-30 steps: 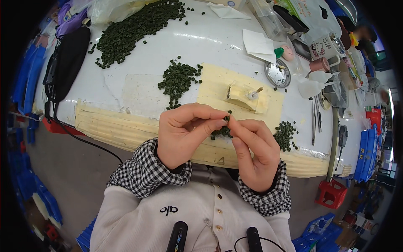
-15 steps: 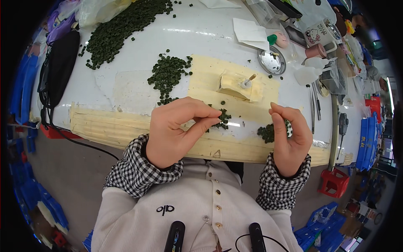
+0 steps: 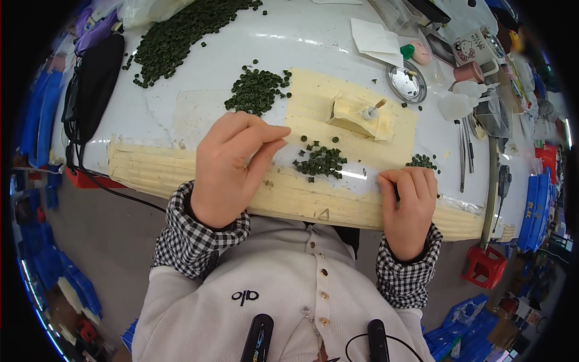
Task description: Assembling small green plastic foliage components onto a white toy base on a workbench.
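My left hand hovers over the near part of the table, left of a small heap of dark green pieces. Its thumb and forefinger come together in a pinch; whatever may be between them is too small to make out. To the right of that heap, my right hand is curled low by the table's front edge. Something dark shows between its thumb and fingers, but its kind is unclear. Just beyond the right hand lies another little group of green pieces. A larger heap sits past my left fingertips.
A yellowish block with a small stick-like piece on top stands on a yellow sheet. A big green heap spreads at the far left. Tweezers, a round metal dish and white bottles lie right.
My left hand has drawn left and away from the small central heap. My right hand has come lower and nearer, uncovering the group of pieces at right. The view has shifted slightly.
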{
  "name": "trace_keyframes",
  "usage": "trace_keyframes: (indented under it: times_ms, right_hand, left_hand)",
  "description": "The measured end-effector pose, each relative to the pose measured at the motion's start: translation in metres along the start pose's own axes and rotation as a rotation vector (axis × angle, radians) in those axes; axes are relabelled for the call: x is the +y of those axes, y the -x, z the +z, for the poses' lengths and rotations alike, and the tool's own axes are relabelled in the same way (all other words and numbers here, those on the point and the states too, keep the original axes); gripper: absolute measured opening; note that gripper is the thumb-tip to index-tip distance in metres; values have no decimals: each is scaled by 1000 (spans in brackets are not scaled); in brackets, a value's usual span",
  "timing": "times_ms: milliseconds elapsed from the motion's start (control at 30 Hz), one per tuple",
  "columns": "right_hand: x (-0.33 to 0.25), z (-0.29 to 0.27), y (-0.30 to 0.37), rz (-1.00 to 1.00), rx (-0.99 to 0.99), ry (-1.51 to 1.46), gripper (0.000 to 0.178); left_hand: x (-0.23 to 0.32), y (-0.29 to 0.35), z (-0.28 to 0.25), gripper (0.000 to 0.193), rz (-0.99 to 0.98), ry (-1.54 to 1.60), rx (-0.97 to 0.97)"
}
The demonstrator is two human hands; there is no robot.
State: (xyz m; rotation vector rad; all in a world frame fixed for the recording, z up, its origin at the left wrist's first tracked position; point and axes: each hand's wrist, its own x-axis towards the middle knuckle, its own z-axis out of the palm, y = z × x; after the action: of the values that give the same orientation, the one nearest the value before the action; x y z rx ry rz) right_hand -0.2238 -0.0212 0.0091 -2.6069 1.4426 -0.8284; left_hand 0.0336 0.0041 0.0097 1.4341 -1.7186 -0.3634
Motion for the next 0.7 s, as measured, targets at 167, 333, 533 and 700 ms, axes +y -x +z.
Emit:
trace_keyframes:
  times_ms: [167,333,533,700]
  right_hand:
    - [-1,4,-1,0,-7,-16,14]
    - [-1,11,6,51,68,-225,14]
    - [-15,8,0,121,63,-350,17]
    - [-18,2,1,228,22,-506,16]
  left_hand:
    - [-11,1,-21,11,-45,-101,17]
    - [-10,6,-14,10,3,-183,-17]
    - [-7,-2,0,10,-4,-333,19]
    - [-4,-4,0,8,13,-332,-7]
